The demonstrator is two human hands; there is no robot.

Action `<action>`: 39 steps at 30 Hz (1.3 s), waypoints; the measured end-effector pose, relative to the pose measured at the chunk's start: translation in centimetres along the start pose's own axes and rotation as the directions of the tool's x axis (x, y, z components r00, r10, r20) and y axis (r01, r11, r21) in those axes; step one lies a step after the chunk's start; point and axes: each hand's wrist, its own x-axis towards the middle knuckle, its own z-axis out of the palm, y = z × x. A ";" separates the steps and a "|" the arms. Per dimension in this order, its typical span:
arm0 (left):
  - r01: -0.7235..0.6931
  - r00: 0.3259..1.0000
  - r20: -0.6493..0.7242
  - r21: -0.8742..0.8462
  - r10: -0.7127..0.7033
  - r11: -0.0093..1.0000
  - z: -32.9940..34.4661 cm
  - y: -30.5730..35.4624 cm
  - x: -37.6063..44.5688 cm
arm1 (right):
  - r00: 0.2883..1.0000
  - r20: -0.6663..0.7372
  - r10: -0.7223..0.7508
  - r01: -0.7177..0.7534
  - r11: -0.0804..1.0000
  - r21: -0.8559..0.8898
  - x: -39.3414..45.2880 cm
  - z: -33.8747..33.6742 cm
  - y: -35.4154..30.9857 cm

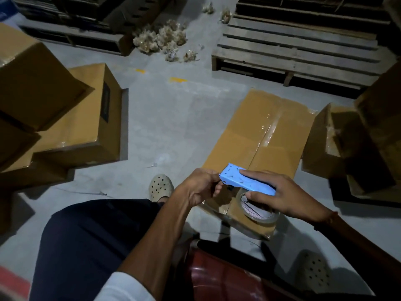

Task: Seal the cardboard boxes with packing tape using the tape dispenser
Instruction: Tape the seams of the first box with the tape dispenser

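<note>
both hands' fingers grip the tape dispenser [245,180] over the box [260,135]; boxes [65,118] and pallet [299,51] around.

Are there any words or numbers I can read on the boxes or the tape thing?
None can be read.
Tape roll core: red printed letters, too blurred and partly hidden by the right hand.
Dark label on the left cardboard box: too dim and small to read.
</note>
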 end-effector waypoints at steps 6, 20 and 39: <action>-0.119 0.835 -0.407 0.523 0.370 0.844 -7.8 -0.5 2.2 | 0.991 0.042 -0.124 0.131 0.953 -0.275 -0.6 0.2 1.4; -0.115 0.872 -0.242 0.743 0.425 0.659 -11.8 -6.8 3.6 | 0.938 0.339 0.074 0.119 0.849 -0.515 -7.2 3.9 5.7; -0.151 0.843 -0.227 0.770 0.487 0.620 -11.5 -7.8 4.4 | 0.942 0.324 0.092 0.111 0.823 -0.557 -7.6 4.4 5.9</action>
